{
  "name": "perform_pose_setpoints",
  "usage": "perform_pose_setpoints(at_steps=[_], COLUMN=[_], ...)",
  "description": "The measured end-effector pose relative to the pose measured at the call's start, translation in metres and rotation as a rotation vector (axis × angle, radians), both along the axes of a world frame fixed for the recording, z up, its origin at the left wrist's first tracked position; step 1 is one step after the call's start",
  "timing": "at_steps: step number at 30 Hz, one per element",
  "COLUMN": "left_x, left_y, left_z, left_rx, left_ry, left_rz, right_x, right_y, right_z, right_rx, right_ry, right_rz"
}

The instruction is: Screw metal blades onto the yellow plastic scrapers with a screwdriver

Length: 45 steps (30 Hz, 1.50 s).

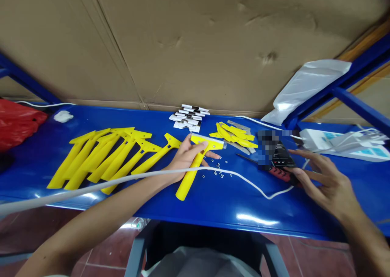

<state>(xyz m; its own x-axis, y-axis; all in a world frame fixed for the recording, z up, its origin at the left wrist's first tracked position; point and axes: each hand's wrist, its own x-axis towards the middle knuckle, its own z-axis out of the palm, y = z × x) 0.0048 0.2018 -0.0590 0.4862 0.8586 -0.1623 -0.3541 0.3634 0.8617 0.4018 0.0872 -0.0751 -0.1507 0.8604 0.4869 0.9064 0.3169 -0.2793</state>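
My left hand [183, 157] is closed around a yellow scraper [190, 177], gripping it near the head. A metal blade strip lies along the top of that head, and screws show in it. At the right, my right hand [327, 181] has its thumb and index finger at the near end of a dark smartphone [282, 155], which is partly blurred out. A screwdriver with a red and black handle [280, 174] lies beside or under the phone; which, I cannot tell. Small nuts and screws [217, 170] are scattered between my hands.
Several yellow scraper handles [100, 159] lie at the left. Yellow head plates [236, 135] and metal strips sit right of a stack of white-sleeved pieces [189, 117]. A white cable [152, 173] crosses in front of my left forearm. A power strip [350, 145] stands far right.
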Motion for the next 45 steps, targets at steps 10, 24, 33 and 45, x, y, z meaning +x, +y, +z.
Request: perform_pose_setpoints(at_steps=[10, 24, 33, 45], left_x=[-0.003, -0.004, -0.002, 0.002], left_y=[-0.001, -0.002, 0.002, 0.010], left_z=[0.016, 0.023, 0.010, -0.016], left_rx=[0.160, 0.079, 0.040, -0.056], left_ry=[-0.085, -0.170, -0.155, -0.123], left_rz=[0.077, -0.025, -0.034, -0.068], right_x=[0.007, 0.020, 0.019, -0.046], right_y=[-0.009, 0.065, 0.069, 0.066], right_z=[-0.008, -0.013, -0.008, 0.025], right_rx=[-0.071, -0.170, -0.155, -0.405], right_ry=[-0.013, -0.272, -0.237, -0.161], right_rz=[-0.089, -0.140, -0.145, 0.098])
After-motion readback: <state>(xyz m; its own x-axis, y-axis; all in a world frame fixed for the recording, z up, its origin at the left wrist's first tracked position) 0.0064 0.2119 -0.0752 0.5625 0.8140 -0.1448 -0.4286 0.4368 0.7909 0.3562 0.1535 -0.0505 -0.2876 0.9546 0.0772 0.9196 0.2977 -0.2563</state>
